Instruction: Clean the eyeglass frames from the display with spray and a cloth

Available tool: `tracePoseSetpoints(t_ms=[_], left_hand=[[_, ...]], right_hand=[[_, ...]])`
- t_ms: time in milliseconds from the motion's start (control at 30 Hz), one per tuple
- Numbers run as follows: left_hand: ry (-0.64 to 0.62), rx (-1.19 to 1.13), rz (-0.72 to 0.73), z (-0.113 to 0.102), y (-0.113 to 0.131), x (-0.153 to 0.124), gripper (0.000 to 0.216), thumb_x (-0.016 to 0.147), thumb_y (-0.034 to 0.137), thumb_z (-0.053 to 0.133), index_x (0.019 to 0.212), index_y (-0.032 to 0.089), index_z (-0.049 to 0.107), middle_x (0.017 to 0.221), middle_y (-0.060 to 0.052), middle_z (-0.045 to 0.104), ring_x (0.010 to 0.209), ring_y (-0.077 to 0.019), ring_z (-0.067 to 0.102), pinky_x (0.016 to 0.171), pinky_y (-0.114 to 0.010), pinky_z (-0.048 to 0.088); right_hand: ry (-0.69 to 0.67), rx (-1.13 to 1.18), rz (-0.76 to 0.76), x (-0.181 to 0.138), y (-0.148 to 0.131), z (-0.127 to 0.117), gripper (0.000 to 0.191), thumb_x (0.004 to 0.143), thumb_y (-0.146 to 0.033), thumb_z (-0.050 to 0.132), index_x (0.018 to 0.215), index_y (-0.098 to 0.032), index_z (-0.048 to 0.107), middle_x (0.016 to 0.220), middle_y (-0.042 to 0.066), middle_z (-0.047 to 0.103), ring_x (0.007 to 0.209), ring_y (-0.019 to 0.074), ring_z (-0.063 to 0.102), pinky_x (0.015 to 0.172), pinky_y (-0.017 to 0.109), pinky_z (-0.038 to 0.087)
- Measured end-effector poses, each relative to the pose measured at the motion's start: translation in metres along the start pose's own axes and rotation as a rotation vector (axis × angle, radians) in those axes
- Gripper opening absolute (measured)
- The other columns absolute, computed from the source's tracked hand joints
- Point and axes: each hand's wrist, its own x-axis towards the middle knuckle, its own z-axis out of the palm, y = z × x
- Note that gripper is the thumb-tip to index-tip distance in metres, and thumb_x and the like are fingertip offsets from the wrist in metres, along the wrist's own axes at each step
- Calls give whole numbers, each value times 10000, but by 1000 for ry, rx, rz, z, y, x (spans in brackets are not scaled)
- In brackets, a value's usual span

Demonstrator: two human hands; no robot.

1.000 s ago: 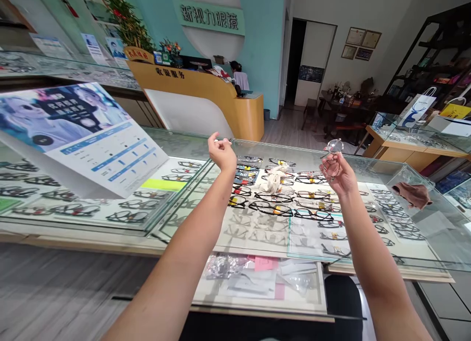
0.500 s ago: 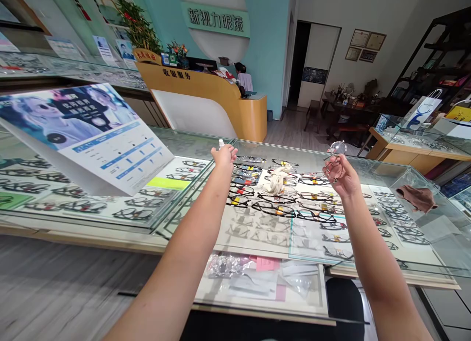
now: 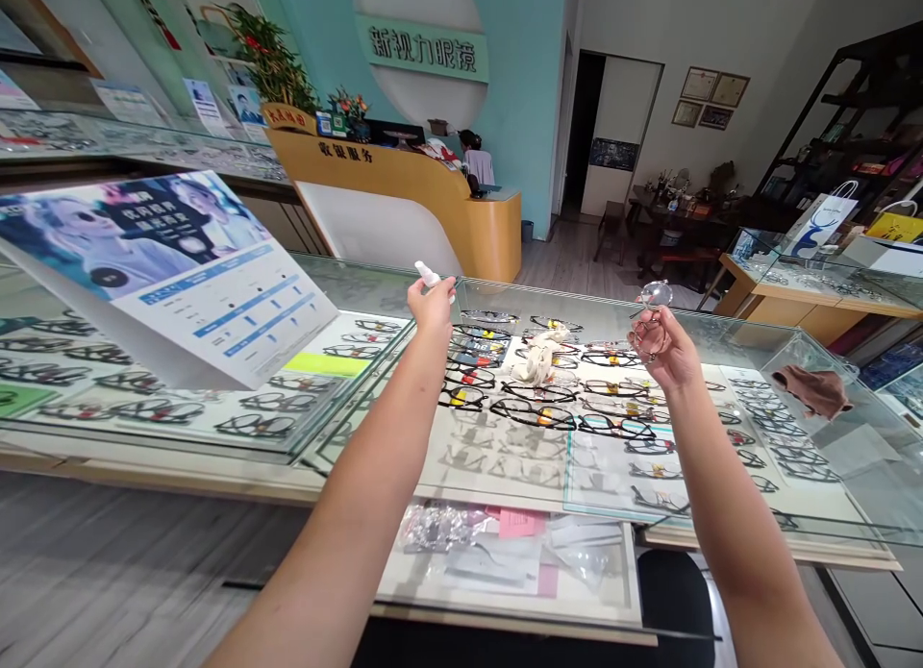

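Observation:
My left hand point(image 3: 431, 303) is closed around a small white spray bottle point(image 3: 427, 273) above the far edge of the glass showcase point(image 3: 497, 500). Only the bottle's upper part shows past my fingers. On the right, my right hand point(image 3: 667, 351) holds up a pair of thin-framed round eyeglasses point(image 3: 657, 293), one clear lens standing above the fingertips. A crumpled cream cloth point(image 3: 542, 356) lies between the hands on the glass top. Around it are several dark-framed eyeglasses point(image 3: 534, 415) in rows.
A tent-shaped printed card point(image 3: 216, 293) stands at the left. A brown cloth point(image 3: 814, 389) lies at the right end. Below the glass, an open drawer point(image 3: 505, 562) holds plastic bags and papers. Behind stand a wooden reception counter point(image 3: 389, 187) and a person point(image 3: 477, 159).
The white bottle has been lifted and tilted in my left hand, so more of it shows. My right hand still holds up the eyeglasses, nearly unmoved.

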Motion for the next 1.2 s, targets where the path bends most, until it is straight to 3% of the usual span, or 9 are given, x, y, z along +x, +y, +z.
tracePoseSetpoints(t_ms=[200,367,500,600,733,867,1000,1200], left_hand=[[-3,-67,133,10,5,-12,284,830,85,736,988,191,525,767,27,697,657,-83,657,693,-193,529],[-133,-49,145,10,8,-22,180,875,173,766,807,167,600,516,110,470,444,-40,402,492,-168,338],[-373,-97,34,10,10,-31,239,929,297,796,816,156,641,473,121,371,401,-30,308,430,-167,247],[-550,-150,-90,11,12,-38,297,921,401,834,887,152,677,447,141,304,372,-32,281,421,-151,278],[-705,-204,-252,12,17,-47,330,1015,444,723,915,130,712,414,137,304,338,-21,271,430,-129,332],[-785,-260,-361,11,22,-57,384,1082,423,617,898,107,733,391,126,312,305,-5,264,396,-104,308],[-842,-235,-396,8,27,-68,367,1013,446,725,878,105,749,384,129,306,292,2,242,350,-99,264],[-831,-199,-407,9,29,-75,367,901,485,845,867,132,752,439,114,371,333,-14,335,367,-124,343]], right_hand=[[-55,27,-3,-1,0,0,441,723,-430,1018,848,-241,640,853,-55,706,728,80,650,696,180,589],[-53,18,2,-1,0,1,450,721,-434,1014,820,-234,623,848,-45,701,705,85,634,675,184,595],[-36,8,6,-1,0,1,436,747,-422,991,821,-231,606,851,-30,695,694,96,624,653,195,587],[-44,-5,0,0,1,1,419,775,-421,969,817,-228,599,854,-25,692,696,97,619,650,197,579],[-53,-4,7,1,2,1,493,682,-475,1030,791,-216,625,842,-29,690,683,88,602,628,186,563],[-68,-13,5,0,2,1,490,691,-484,1028,821,-222,635,845,-36,684,692,84,593,637,182,557],[-72,-33,2,-1,2,2,438,763,-466,979,847,-229,620,855,-30,675,705,92,600,653,193,566],[-57,-15,7,-1,4,3,437,748,-429,982,848,-228,607,842,-16,673,682,104,591,608,199,539]])
